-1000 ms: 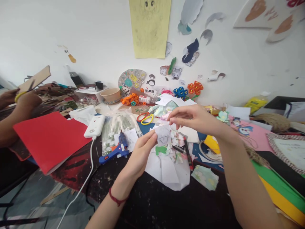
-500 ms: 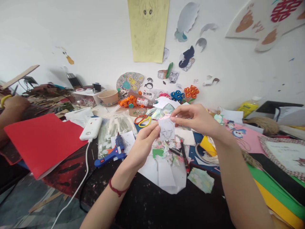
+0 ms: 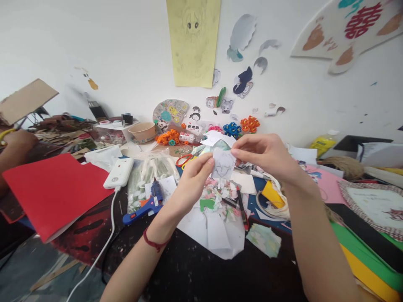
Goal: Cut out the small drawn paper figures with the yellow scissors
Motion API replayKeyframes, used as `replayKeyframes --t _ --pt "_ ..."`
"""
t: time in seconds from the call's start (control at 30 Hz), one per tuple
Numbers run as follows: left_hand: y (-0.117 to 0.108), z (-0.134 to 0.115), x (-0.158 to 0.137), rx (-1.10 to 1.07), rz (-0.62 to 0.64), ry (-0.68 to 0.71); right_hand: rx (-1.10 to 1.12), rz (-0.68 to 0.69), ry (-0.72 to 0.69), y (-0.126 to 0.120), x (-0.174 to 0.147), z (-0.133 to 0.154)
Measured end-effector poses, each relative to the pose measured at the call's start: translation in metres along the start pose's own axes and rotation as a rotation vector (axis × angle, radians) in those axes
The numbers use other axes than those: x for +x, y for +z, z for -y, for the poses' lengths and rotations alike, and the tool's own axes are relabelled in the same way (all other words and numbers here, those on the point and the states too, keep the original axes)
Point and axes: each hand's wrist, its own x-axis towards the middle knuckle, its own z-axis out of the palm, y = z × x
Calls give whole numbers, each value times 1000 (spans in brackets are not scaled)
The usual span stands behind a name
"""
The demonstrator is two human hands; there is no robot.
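Observation:
Between my two hands is a small white paper cutout with a face drawn in pencil. My left hand pinches its left edge between thumb and fingers. At its upper right edge, my right hand is closed in a pinch on the same paper. Below it, a white sheet bears torn paper scraps, a green paper piece and a dark pen with red parts. Scissors with red and yellow handles lie partly hidden behind my left hand.
Left of my arm lie a blue glue gun, a white power bank with a cable and a red folder. Patterned paper and coiled cord are on the right. Another person's hand is at far left, near cardboard.
The paper cutout has moved slightly right and up with both hands, and shows more squarely. My view has shifted a little. At far left, the cardboard has tilted to show its broad face.

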Motion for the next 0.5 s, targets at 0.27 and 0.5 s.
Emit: replayKeyframes --t 0.27,0.5 --pt "10 -21 25 114 34 121 130 -222 -114 -8 -1 1" --pt "27 -36 55 168 -13 290 171 -423 -139 -20 -3 4"
